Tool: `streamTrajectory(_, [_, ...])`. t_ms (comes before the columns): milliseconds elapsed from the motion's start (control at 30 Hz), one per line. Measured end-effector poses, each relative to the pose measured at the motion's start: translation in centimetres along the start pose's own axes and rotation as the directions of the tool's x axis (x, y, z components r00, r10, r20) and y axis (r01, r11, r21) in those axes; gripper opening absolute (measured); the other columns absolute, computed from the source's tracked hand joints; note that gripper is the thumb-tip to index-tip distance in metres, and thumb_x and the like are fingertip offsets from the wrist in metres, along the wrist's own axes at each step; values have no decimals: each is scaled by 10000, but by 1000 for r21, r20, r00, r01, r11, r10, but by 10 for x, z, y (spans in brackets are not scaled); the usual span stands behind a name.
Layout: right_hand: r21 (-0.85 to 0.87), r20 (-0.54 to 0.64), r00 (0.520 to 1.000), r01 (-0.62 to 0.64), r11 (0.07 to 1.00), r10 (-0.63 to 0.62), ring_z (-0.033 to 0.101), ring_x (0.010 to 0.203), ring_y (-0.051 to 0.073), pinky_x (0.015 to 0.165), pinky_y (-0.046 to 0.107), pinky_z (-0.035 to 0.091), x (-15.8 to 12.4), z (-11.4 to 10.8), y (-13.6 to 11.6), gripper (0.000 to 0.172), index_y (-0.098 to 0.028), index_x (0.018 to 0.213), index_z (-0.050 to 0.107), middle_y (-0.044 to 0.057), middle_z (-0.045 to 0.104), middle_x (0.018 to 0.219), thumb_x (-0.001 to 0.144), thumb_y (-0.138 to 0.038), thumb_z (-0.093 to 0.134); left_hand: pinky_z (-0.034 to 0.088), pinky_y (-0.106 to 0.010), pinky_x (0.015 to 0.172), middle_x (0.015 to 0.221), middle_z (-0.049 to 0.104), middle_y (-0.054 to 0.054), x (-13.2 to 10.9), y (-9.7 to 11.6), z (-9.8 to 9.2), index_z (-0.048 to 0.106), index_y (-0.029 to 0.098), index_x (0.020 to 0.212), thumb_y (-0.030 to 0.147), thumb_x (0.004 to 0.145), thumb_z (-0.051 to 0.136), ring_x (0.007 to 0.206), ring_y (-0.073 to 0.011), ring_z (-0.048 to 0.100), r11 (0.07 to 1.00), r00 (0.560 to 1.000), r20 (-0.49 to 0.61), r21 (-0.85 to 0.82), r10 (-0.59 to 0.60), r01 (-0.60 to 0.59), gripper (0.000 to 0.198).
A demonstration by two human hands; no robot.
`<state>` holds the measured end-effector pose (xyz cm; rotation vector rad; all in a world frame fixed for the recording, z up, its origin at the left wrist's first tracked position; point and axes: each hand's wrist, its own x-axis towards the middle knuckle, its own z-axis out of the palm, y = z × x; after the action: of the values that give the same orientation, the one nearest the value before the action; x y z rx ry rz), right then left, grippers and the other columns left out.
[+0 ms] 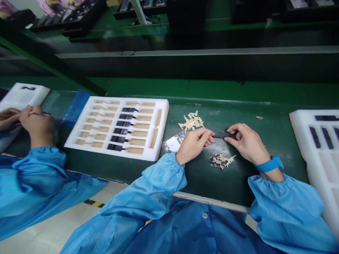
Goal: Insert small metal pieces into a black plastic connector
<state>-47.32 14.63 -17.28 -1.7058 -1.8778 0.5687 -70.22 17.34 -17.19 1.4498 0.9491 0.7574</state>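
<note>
Between my two hands is a thin, flat black part [221, 134] with small holes. My left hand [194, 144] pinches its left end, and the fingers of my right hand [245, 139] are closed on its right end. Beyond my left hand lies a loose pile of cream-coloured flat pieces [192, 120]. A clear plastic bag [173, 143] with a white label rests against my left wrist's far side. Nearer to me, below the black part, is a smaller heap of mixed black and tan pieces [221, 161]. What exactly the black part is, I cannot tell.
A white foam tray [164, 121] with several black parts stands at the left, and another white tray [299, 127] at the right edge. A co-worker's hands [37, 121] work at the far left. A green post [53, 61] slants across, and a shelf [185, 52] runs behind.
</note>
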Motion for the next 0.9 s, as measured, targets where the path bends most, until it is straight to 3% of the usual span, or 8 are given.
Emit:
streamTrajectory(233, [114, 125, 992, -38, 993, 24, 536, 633, 162, 624, 321, 431, 0, -10, -3, 163, -206, 874, 732, 36, 618, 808, 863, -363, 689, 556, -230, 714, 895, 736, -83, -1, 1, -1, 710, 122, 1062, 387, 1039, 491, 752, -118, 667, 999, 998, -50, 11, 37, -36, 345])
streamTrajectory(333, [209, 213, 977, -72, 975, 26, 564, 671, 163, 635, 319, 440, -2, -16, -10, 254, -214, 907, 771, 42, 630, 839, 900, -442, 660, 558, -261, 821, 1141, 714, -100, -2, 3, -1, 720, 171, 1148, 341, 990, 601, 996, -166, 672, 975, 978, -111, 159, 175, -156, 260])
streamTrajectory(400, [255, 251, 968, -81, 963, 15, 557, 672, 160, 625, 313, 434, -3, -18, -16, 302, -213, 895, 777, 40, 619, 819, 910, -487, 650, 547, -266, 857, 1228, 691, -82, -3, 4, -1, 718, 205, 1194, 302, 934, 693, 1066, -177, 656, 944, 972, -41, 251, 231, -214, 279])
streamTrajectory(533, [325, 280, 956, -179, 929, 86, 562, 659, 158, 602, 300, 434, -5, -17, -20, 372, -205, 961, 748, 37, 643, 800, 884, -561, 678, 519, -260, 796, 987, 753, -19, -4, 4, -1, 758, 214, 1054, 270, 956, 666, 851, -141, 680, 902, 979, 108, 382, 170, -199, 146])
streamTrajectory(633, [329, 295, 939, -274, 904, 178, 574, 617, 155, 571, 291, 433, -7, -17, -16, 429, -209, 1036, 687, 29, 677, 802, 834, -586, 732, 505, -263, 769, 951, 749, -19, -3, 2, -1, 729, 197, 993, 244, 978, 611, 832, -147, 684, 885, 990, -4, 448, 140, -124, 128])
streamTrajectory(700, [244, 389, 913, -227, 943, 119, 560, 595, 151, 562, 289, 417, -10, -17, -15, 380, -221, 964, 687, 19, 668, 772, 842, -579, 720, 508, -250, 741, 941, 744, -25, -2, 1, -1, 677, 185, 1015, 238, 990, 571, 806, -139, 691, 922, 990, -95, 384, 101, -57, 121])
streamTrajectory(767, [157, 489, 872, -93, 983, 4, 561, 627, 159, 583, 291, 411, -13, -17, -16, 311, -234, 914, 696, 17, 648, 770, 859, -541, 701, 510, -235, 714, 950, 745, -29, -2, 1, -1, 611, 184, 1060, 259, 1015, 513, 767, -124, 696, 961, 991, -125, 277, 45, -9, 131])
streamTrajectory(900, [50, 492, 866, 79, 996, -93, 572, 725, 180, 631, 298, 420, -18, -15, -21, 184, -251, 924, 664, 30, 623, 867, 866, -425, 681, 506, -218, 685, 1000, 747, -46, -2, 3, 1, 525, 191, 1104, 304, 1047, 446, 780, -117, 699, 985, 996, -89, 171, -10, 25, 150])
